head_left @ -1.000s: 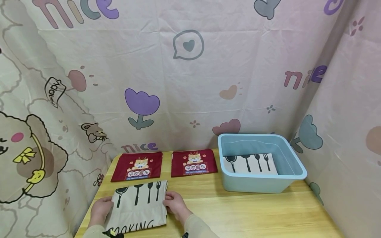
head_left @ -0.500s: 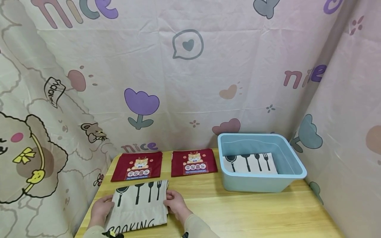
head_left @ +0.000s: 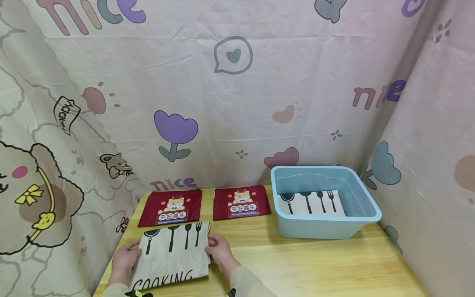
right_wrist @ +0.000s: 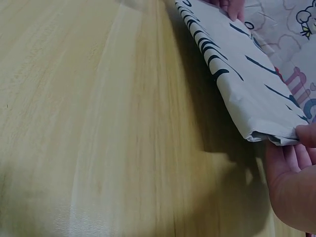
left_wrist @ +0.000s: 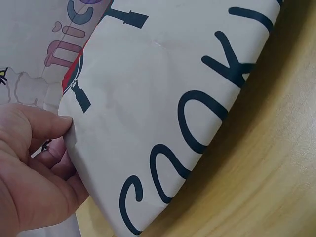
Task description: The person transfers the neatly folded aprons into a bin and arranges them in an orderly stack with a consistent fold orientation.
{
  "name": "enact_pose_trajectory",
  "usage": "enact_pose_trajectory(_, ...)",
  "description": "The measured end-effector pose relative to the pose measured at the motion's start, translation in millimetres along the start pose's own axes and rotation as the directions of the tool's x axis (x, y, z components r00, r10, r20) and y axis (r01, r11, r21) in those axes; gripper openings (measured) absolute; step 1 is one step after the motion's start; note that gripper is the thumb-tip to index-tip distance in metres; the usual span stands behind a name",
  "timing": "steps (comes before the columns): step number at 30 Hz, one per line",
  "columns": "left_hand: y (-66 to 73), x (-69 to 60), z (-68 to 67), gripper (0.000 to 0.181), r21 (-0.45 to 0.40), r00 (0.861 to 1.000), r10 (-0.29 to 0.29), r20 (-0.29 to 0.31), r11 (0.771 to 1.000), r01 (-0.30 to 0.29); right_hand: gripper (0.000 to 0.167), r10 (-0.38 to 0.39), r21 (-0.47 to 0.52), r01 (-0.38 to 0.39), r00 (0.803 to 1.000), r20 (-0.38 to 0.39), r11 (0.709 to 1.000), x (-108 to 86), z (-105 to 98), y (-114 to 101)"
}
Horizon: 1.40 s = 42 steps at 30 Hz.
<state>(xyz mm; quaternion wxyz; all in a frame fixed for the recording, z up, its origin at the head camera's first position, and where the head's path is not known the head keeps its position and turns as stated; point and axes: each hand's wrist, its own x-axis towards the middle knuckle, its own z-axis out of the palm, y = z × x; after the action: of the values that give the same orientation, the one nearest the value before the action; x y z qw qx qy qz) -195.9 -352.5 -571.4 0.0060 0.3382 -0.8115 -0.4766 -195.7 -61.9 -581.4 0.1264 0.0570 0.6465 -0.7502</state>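
Observation:
Both hands hold a folded off-white cloth (head_left: pixel 174 258) printed with black kitchen utensils and the word COOKING. At its left edge my left hand (head_left: pixel 125 260) pinches it, the thumb on top in the left wrist view, where the cloth (left_wrist: pixel 133 108) tilts across the picture. My right hand (head_left: pixel 221 252) grips the opposite edge, thumb above and fingers underneath. In the right wrist view the folded layers show at the end of the cloth (right_wrist: pixel 256 106), and its shadow falls on the wooden table (right_wrist: pixel 113 123) below, with the near edge raised off the surface.
Two folded red cloths, a left one (head_left: pixel 155 208) and a right one (head_left: pixel 222 204), lie behind the held cloth. A light blue bin (head_left: pixel 315 227) stands at the back right with a similar utensil-print cloth (head_left: pixel 313 206) inside. Printed curtains (head_left: pixel 237 107) enclose the table.
Both hands have raised the off-white cloth slightly, and its far edge sits a little higher in the head view. The red cloths and the bin stay where they were.

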Motion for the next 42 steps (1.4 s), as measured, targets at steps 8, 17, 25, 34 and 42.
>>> enact_pose_trajectory(8, 6.7, 7.5, 1.3, 0.047, -0.036, 1.000, -0.003, -0.002, 0.999, 0.003, 0.043, -0.014, 0.010, 0.014, 1.000, -0.006, 1.000, 2.1, -3, -6)
enact_pose_trajectory(17, 20.6, -3.6, 0.5, 0.048, -0.134, 1.000, 0.028, 0.001, 0.991, -0.028, 0.045, -0.051, 0.007, 0.051, 0.999, -0.015, 0.999, 0.8, -9, -16)
enact_pose_trajectory(25, 31.6, -12.6, -3.5, 0.050, -0.211, 0.997, 0.072, 0.033, 0.975, -0.064, 0.045, -0.113, 0.025, 0.113, 0.993, -0.014, 0.993, 3.6, -15, -25)
enact_pose_trajectory(34, 47.1, -23.1, -6.3, 0.048, -0.217, 0.992, 0.123, 0.007, 0.969, -0.118, 0.045, -0.100, 0.015, 0.100, 0.995, -0.021, 0.995, 4.5, -21, -33)
enact_pose_trajectory(42, 54.6, -30.9, -9.9, 0.048, -0.189, 0.983, 0.183, 0.006, 0.966, -0.178, 0.046, -0.114, 0.056, 0.114, 0.993, 0.009, 0.992, 1.6, -27, -41)
